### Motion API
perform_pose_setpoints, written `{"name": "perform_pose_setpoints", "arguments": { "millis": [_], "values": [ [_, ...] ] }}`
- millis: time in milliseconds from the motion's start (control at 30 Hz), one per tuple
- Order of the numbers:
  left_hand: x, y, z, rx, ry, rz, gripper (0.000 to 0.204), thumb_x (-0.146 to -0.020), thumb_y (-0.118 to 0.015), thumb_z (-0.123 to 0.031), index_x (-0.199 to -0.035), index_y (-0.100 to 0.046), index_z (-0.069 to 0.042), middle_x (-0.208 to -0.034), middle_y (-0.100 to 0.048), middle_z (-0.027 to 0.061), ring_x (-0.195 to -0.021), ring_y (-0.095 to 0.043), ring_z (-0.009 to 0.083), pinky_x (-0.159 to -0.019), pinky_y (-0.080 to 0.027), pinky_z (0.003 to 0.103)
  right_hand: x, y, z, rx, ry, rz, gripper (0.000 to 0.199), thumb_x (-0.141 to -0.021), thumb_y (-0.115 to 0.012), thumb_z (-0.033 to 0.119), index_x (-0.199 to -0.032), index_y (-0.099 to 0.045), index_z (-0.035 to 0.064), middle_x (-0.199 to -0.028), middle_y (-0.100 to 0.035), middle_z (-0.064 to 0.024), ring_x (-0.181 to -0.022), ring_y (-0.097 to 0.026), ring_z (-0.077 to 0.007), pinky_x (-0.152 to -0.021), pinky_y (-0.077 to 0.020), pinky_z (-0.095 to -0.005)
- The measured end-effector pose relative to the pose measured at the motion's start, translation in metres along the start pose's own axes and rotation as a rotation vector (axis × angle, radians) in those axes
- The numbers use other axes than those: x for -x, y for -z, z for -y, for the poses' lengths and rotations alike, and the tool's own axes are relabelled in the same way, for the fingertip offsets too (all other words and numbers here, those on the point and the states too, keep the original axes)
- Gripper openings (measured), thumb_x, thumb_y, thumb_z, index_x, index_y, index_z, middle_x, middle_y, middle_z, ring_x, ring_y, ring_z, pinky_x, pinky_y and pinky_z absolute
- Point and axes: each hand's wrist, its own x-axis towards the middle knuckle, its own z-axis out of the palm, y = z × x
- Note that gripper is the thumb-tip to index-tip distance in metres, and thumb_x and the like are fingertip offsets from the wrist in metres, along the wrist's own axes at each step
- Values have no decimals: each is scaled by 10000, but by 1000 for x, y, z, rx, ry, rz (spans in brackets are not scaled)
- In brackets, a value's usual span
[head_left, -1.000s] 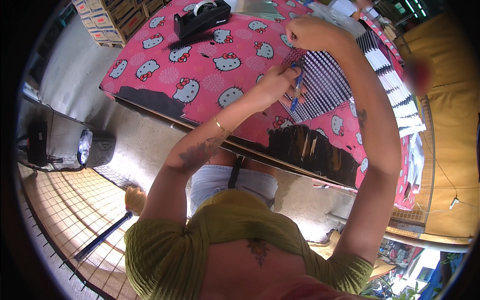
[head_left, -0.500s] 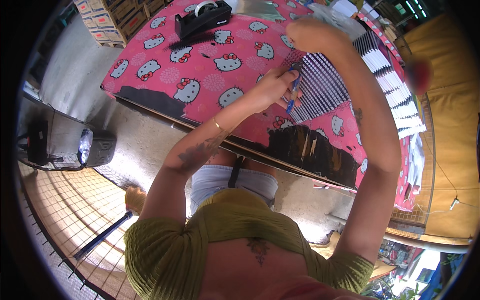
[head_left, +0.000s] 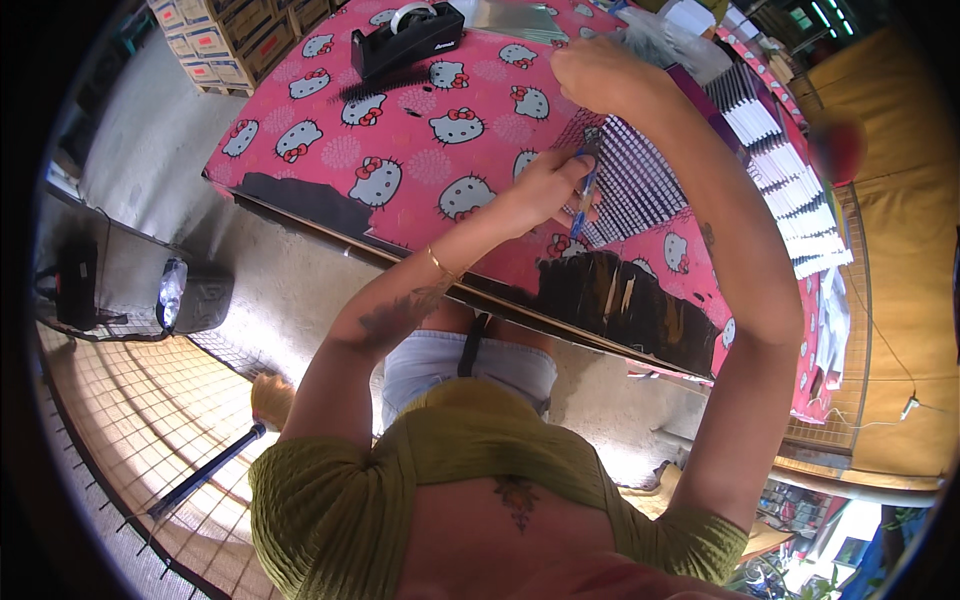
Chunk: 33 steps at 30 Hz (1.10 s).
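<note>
At far left, a dark open-topped bin (head_left: 208,302) stands at floor level. A clear plastic item (head_left: 172,292) lies at its left side; the bin's interior cannot be read. Farther back, cardboard cartons (head_left: 232,45) are stacked on a pallet; their contents are not visible.

The pink table (head_left: 405,140), covered with a cartoon-face pattern, occupies the centre. Near its far left edge lies a black bristled strip (head_left: 385,84), just in front of a black tape dispenser (head_left: 412,45). The dispenser holds one roll of tape (head_left: 412,15), seated in its upper recess. Right of the dispenser, a clear sheet (head_left: 515,20) lies flat near the far edge.

The left hand (head_left: 553,185) is over the table, its fingers closed around a slim blue tool (head_left: 586,190). The tool is tilted along the left side of a black-and-white gridded sheet (head_left: 645,185), which lies on the table to the right of that hand.

The right hand (head_left: 600,75) is beyond the gridded sheet, with fingers curled; whether they grip anything cannot be told. Right of it lies a translucent plastic bag (head_left: 682,48), contents unclear. At far right, white paper stacks (head_left: 785,185) with dark edges form an overlapping row.
</note>
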Motion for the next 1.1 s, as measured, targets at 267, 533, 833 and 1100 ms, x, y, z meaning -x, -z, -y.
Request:
{"name": "perform_pose_setpoints", "arguments": {
  "millis": [267, 533, 833, 1100],
  "values": [
    [-10, -1, -9, 21, 14, -28, 418, -992, -452, -337, -1172, -494, 38, -896, -654, 132, -721, -700, 230, -554, -554, 337, 9, -2, -4, 39, 41, 66, 174, -750, -661, -17, -916, -710, -26, -939, -702, -205, -901, -700, -326, -736, -572, -421],
    [-4, -4, 10, -35, -22, -10, 366, -1004, -443, -306, -1162, -494, 21, -875, -649, 119, -715, -698, 215, -524, -555, 317, 1, -10, -6, 70, -32, 189, 202, -736, -696, 27, -931, -708, -25, -937, -703, -173, -876, -700, -306, -715, -567, -418],
    [-8, 1, 4, 22, 0, -50, 357, -996, -442, -305, -1131, -495, 21, -856, -636, 120, -671, -676, 215, -507, -548, 330, -2, -8, 8, 120, -43, 261, 254, -771, -678, 24, -1021, -725, 16, -1053, -708, -127, -978, -686, -280, -767, -566, -403],
    [-1, -2, 17, -35, -28, -20, 333, -990, -449, -292, -1088, -504, 22, -788, -618, 107, -581, -639, 192, -472, -530, 326, -6, -25, 3, 159, -45, 195, 231, -798, -670, 96, -1015, -735, 55, -1054, -711, -118, -989, -684, -270, -794, -555, -399]
  ]
}}
